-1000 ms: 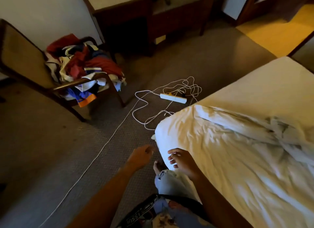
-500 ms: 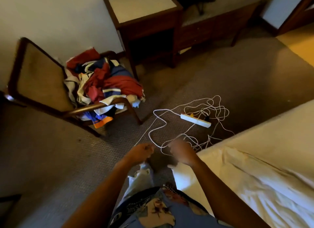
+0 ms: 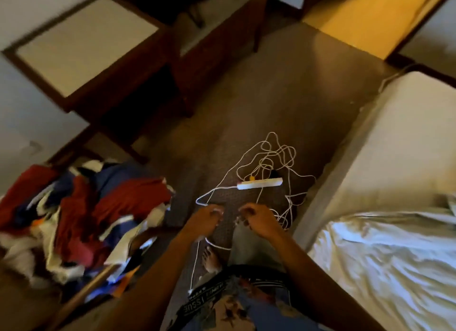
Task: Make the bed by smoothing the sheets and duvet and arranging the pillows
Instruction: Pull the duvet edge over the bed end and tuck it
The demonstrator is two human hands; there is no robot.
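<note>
The bed is at the right edge of the view. A crumpled white duvet covers its near part, and the pale sheet lies bare beyond it. My left hand and my right hand hang side by side over the carpet, left of the bed, apart from the duvet. Their fingers are loosely curled and hold nothing. I see no pillows.
A white power strip with tangled white cables lies on the carpet just past my hands. A chair heaped with clothes stands at the left. A dark wooden side table and a desk stand against the far wall.
My right hand has left the duvet's corner, and both hands now hang over the floor. The view has swung left and then forward, so the bed sits further right.
</note>
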